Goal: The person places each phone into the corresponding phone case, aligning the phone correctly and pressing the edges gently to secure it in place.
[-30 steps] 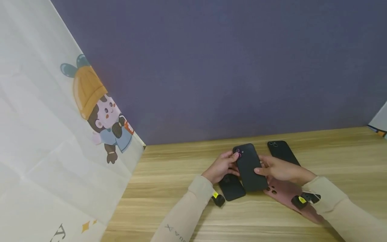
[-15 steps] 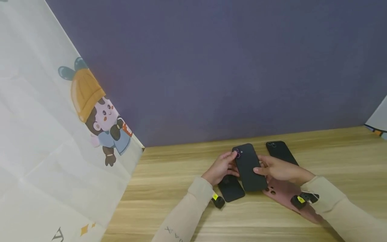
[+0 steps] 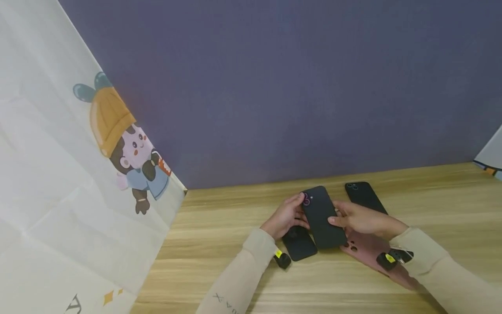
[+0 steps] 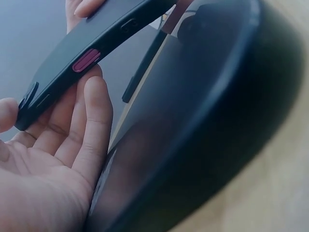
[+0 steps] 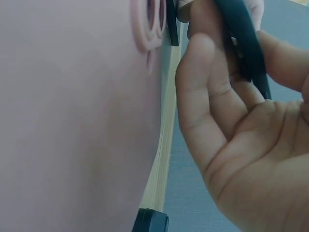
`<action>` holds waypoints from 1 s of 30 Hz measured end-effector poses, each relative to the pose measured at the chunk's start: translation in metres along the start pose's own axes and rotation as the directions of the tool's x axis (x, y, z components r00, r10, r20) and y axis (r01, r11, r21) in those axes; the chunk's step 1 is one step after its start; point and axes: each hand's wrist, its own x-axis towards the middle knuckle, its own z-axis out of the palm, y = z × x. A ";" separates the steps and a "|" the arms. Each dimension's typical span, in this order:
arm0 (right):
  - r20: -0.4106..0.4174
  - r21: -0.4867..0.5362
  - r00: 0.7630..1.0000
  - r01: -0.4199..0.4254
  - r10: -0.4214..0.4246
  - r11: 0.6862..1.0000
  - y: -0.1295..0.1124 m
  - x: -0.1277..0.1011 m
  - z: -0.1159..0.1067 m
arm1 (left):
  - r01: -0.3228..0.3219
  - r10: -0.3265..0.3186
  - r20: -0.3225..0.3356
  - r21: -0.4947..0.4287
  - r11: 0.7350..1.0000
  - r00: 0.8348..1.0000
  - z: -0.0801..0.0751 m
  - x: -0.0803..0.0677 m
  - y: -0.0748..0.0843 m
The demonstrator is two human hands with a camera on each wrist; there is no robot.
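A phone in a black case [image 3: 322, 217], with pink camera rings, is held above the wooden table [image 3: 235, 244] between both hands. My left hand [image 3: 285, 216] grips its left edge; in the left wrist view the fingers [image 4: 89, 121] lie under the case [image 4: 82, 60] by a pink side button. My right hand [image 3: 357, 218] holds the right edge, with its fingers [image 5: 212, 92] curled round the black case [image 5: 244, 38]. Below the hands lie a second black case [image 3: 300, 245] and a pink case [image 3: 368, 250].
Another black phone or case [image 3: 364, 196] lies flat behind the right hand. A white cloth with a cartoon figure [image 3: 117, 139] hangs at the left over the table edge. A purple-grey wall [image 3: 294, 87] closes the back. Small black wrist cameras [image 3: 282, 259] sit near both cuffs.
Almost nothing has moved; both hands keep hold of the black-cased phone, and the head view has shifted slightly.
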 end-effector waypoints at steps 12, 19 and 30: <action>0.016 0.002 1.000 0.010 -0.010 1.000 -0.002 -0.001 0.000 | -0.008 0.009 0.014 -0.050 0.999 1.000 -0.001 -0.001 0.002; 0.033 0.028 0.999 0.032 -0.032 0.999 -0.003 0.000 -0.001 | -0.008 0.009 0.014 -0.052 0.999 1.000 -0.003 -0.003 0.004; 0.047 0.058 0.998 0.039 -0.042 0.998 -0.003 -0.001 0.000 | -0.017 0.021 0.042 -0.083 0.996 0.999 -0.004 -0.005 0.004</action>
